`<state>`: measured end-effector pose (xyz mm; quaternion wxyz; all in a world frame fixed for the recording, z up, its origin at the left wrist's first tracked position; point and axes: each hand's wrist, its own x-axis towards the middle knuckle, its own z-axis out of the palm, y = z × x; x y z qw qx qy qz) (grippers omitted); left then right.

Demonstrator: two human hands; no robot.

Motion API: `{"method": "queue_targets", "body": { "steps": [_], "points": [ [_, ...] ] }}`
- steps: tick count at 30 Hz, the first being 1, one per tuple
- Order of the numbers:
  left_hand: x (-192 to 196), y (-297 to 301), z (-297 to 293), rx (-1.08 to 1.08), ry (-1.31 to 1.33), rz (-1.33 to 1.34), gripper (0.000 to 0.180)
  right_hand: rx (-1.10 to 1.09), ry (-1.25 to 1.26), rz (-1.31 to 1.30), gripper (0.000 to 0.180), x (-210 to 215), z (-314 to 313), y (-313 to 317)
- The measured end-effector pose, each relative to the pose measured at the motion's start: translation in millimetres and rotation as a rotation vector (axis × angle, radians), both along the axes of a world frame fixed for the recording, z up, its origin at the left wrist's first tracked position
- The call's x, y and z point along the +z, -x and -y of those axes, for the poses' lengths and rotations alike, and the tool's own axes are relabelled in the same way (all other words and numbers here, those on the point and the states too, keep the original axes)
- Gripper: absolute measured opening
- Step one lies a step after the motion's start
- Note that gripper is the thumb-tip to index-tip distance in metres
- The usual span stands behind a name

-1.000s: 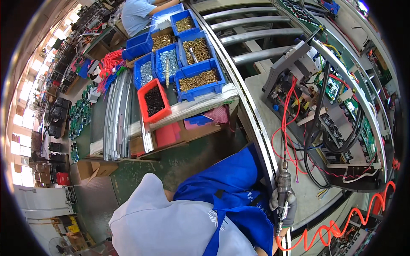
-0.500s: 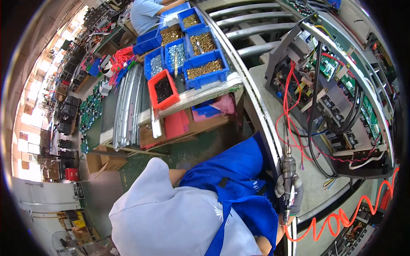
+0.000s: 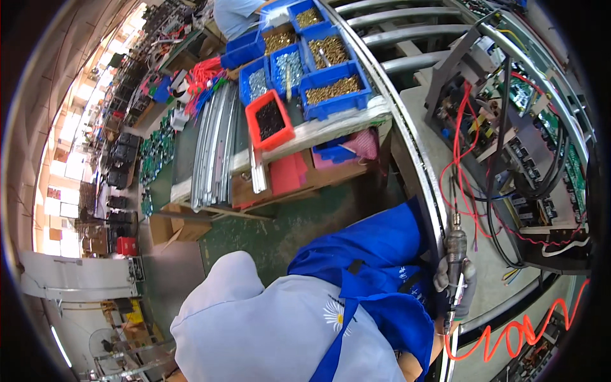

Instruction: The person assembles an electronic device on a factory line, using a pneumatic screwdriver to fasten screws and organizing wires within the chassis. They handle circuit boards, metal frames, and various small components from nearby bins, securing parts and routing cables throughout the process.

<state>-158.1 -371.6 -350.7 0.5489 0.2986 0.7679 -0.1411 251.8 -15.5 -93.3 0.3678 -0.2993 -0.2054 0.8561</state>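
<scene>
My right hand [image 3: 468, 290], in a grey glove, is wrapped round an air screwdriver [image 3: 456, 245] at the right. The tool's long thin bit points away from me, toward the red wires [image 3: 463, 127]. A coiled orange air hose [image 3: 528, 331] runs from the tool's near end. Just beyond is a metal-framed chassis [image 3: 439, 83] with circuit boards and black cables, standing on the conveyor line. My left hand cannot be seen; my grey shirt sleeve [image 3: 235, 274] shows on that side.
On the bench ahead are several blue bins [image 3: 334, 108] of brass and silver screws, and a red bin [image 3: 270, 121] of black ones. Metal strips [image 3: 216, 146] lie left of them. A metal rail [image 3: 417, 146] edges the conveyor. A co-worker [image 3: 235, 18] is at the far end.
The view has shifted, so the bins, chassis and my right hand all appear further right. The right hand keeps its grip on the air screwdriver.
</scene>
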Motion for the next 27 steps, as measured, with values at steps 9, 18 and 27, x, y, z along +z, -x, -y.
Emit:
{"method": "queue_targets", "body": {
  "steps": [9,18,27],
  "points": [
    [82,-11,-100,-0.484,-0.201,-0.124,0.037,-0.030,0.075,-0.044,0.061,-12,-1,-6],
    [339,18,-300,-0.351,-1.171,-0.743,0.019,0.054,0.018,-0.058,0.060,-10,-5,-11],
    [340,196,-416,-0.400,-1.017,-1.069,0.033,0.052,0.021,-0.137,0.058,-11,-7,-6]
  ]
}}
